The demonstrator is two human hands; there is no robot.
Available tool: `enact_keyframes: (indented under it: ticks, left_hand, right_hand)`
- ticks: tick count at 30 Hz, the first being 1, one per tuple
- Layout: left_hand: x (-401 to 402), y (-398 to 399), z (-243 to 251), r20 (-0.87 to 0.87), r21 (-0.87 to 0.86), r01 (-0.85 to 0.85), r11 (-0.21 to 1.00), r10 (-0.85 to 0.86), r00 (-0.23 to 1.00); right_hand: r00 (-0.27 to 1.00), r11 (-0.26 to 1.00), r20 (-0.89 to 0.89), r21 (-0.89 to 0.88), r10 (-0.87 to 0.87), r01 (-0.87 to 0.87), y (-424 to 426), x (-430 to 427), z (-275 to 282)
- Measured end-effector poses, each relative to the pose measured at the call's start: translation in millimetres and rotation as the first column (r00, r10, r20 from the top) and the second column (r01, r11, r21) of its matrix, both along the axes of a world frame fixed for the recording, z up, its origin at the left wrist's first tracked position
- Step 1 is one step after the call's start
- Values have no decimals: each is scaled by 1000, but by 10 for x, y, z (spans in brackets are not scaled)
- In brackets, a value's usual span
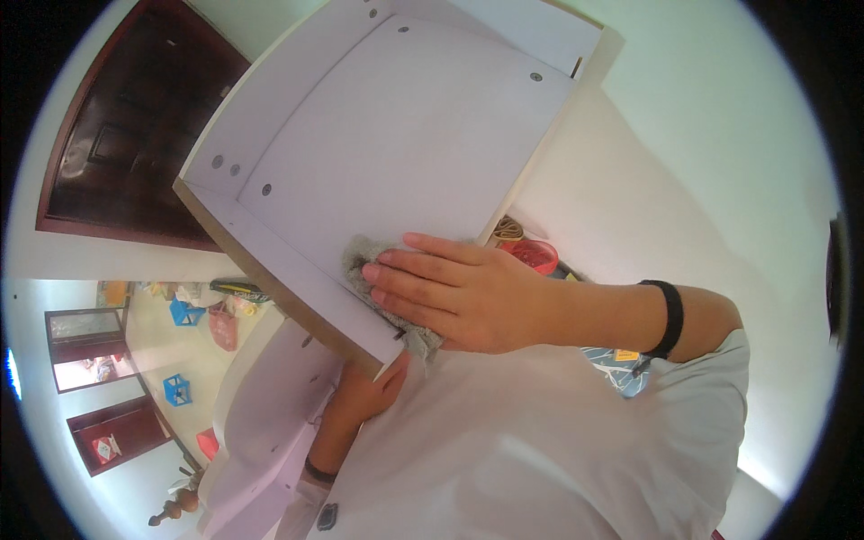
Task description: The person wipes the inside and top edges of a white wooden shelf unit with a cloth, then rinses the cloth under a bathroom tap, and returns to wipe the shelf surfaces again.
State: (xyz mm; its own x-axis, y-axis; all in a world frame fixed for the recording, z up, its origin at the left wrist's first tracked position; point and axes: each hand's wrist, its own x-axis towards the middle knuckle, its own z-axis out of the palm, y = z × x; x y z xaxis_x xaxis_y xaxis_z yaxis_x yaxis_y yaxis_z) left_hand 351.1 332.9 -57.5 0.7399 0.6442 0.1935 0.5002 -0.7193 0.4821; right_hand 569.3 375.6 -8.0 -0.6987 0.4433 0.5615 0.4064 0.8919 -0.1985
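My right hand (459, 290) presses flat on a grey cloth (358, 253), fingers spread over it. The cloth lies against the inner face of a white shelf unit (418, 135), in the corner beside its lower side panel. Round metal fittings (536, 77) dot the panels, and one long edge shows bare brown board (270, 277). At the lower corner of this panel, my left hand (371, 391) grips the unit, its fingers partly hidden behind the board. Below it, a wavy-edged section (256, 412) of white board stands by my left forearm.
A dark wooden door (142, 121) is at upper left. On the floor at left are blue plastic stools (177, 389) and a pink bag (223, 327). A red plastic basket (533, 255) sits behind the unit, near the pale wall (675, 169).
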Motion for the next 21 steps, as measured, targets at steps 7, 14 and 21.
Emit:
enact_keyframes:
  ticks: [7, 14, 21]
  left_hand:
    - [-12, -27, -30, -81, -124, -33, 992, 23, 996]
    - [15, -30, 62, -130, -196, -91, 976, 66, 989]
    - [23, -47, 123, -166, -217, -64, 974, 27, 986]
  right_hand:
    - [994, 960, -85, -275, -70, 44, 34, 64, 47]
    - [881, 864, 47, -179, -471, 472, 446, 657, 118]
    - [693, 703, 127, 62, -710, 708, 952, 1170, 189]
